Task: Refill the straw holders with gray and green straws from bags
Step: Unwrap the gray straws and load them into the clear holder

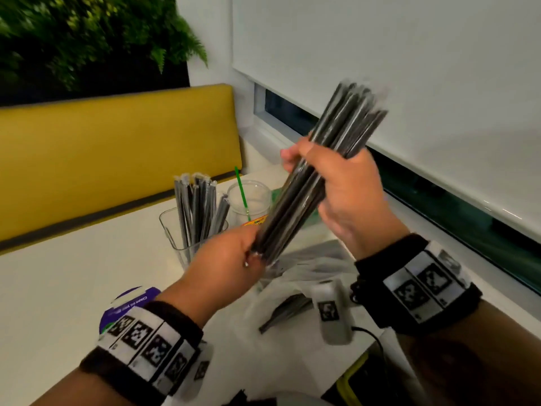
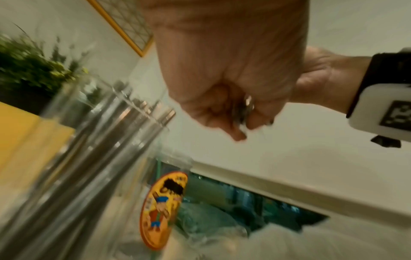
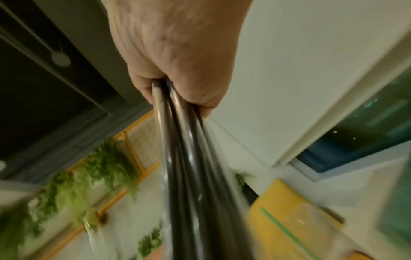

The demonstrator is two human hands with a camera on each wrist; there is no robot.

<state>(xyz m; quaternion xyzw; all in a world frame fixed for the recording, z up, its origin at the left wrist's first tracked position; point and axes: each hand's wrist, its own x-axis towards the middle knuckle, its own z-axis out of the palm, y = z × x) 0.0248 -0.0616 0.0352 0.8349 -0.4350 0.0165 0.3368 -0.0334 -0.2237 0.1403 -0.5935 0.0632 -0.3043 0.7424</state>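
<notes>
A thick bundle of wrapped gray straws (image 1: 316, 171) slants up to the right above the table. My left hand (image 1: 234, 256) grips its lower end (image 2: 241, 110). My right hand (image 1: 336, 183) is wrapped around its middle, and the straws (image 3: 184, 158) run out from that fist. Behind the left hand stands a clear square holder (image 1: 175, 238) partly filled with gray wrapped straws (image 1: 199, 206), seen close up as a clear holder (image 2: 73, 140). To its right a clear round holder (image 1: 248, 200) has one green straw (image 1: 241, 189) in it. A clear bag (image 1: 298, 288) with a few gray straws (image 1: 287, 313) lies under my hands.
The white table (image 1: 58, 288) runs to a yellow bench back (image 1: 117, 148) and a window sill under a white blind (image 1: 409, 83). A purple round sticker (image 1: 128, 303) lies near my left wrist. A bag of green straws (image 1: 310, 218) lies behind the bundle.
</notes>
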